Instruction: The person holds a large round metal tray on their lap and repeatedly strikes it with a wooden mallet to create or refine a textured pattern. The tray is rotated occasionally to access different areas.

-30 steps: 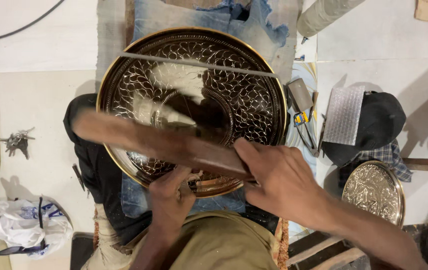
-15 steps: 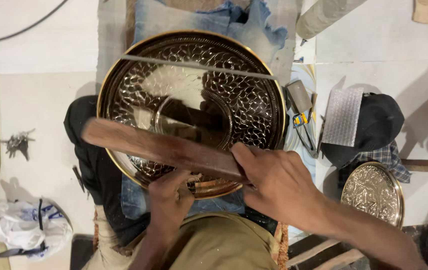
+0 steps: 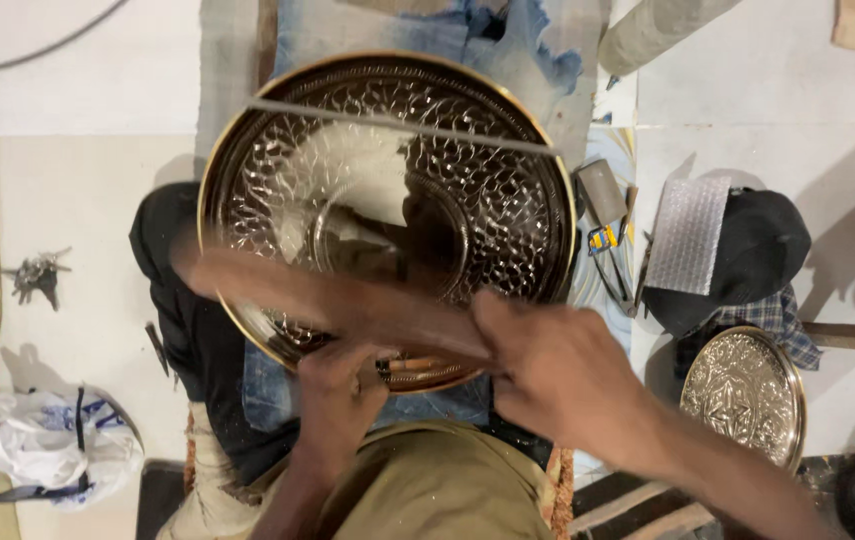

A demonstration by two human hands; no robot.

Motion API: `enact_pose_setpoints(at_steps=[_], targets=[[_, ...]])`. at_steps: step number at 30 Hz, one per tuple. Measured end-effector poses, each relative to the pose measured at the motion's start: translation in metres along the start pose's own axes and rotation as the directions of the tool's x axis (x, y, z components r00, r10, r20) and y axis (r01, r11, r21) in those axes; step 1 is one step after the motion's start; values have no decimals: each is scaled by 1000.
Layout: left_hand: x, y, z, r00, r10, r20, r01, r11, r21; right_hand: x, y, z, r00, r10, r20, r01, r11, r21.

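while the large engraved brass tray (image 3: 388, 200) lies flat on a blue cloth (image 3: 508, 50) over the person's lap, both hands work at its near rim. right hand (image 3: 558, 375) is closed tight around one end of a long wooden stick (image 3: 328, 295), fingers wrapped fully, no gap showing; the stick is motion-blurred and runs from that hand leftward across the near part of the tray, its far end over the tray's left rim. left hand (image 3: 338, 385) sits at the tray's near edge, just under the stick, fingers curled narrow and pinching a small chisel-like tool (image 3: 413, 365) with a pale wooden grip whose tip touches the tray surface near the rim; exact finger hold partly hidden by the stick. a thin straight metal strip (image 3: 398, 125) lies across the far part of the tray.

right of the tray: small hand tools (image 3: 608, 230) just beside its rim, then a silvery textured sheet (image 3: 688, 235) on a dark cloth bundle (image 3: 758, 250), and a smaller engraved round plate (image 3: 743, 390) lower right. left of the tray: black fabric (image 3: 173, 300) touching its edge, a bunch of keys (image 3: 38, 275) well apart, a white plastic bag (image 3: 43, 445) lower left on the floor.
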State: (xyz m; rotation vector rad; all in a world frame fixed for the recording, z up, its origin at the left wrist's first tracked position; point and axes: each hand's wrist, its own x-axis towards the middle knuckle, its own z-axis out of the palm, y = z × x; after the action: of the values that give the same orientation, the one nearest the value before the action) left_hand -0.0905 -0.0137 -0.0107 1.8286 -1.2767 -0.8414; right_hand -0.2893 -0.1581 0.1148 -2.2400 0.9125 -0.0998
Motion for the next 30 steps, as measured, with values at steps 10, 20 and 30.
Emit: enact_pose_setpoints(at_steps=[10, 20, 30], targets=[[1, 3, -6, 996, 83, -26, -84, 995, -54, -4, 4, 8, 970, 186, 156, -178, 982, -64], [2, -3, -3, 991, 130, -20, -131, 990, -60, -8, 7, 13, 991, 134, -16, -131, 984, 120], [8, 5, -15, 992, 112, 64, -107, 991, -75, -10, 13, 14, 964, 240, 113, -252, 962, 107]])
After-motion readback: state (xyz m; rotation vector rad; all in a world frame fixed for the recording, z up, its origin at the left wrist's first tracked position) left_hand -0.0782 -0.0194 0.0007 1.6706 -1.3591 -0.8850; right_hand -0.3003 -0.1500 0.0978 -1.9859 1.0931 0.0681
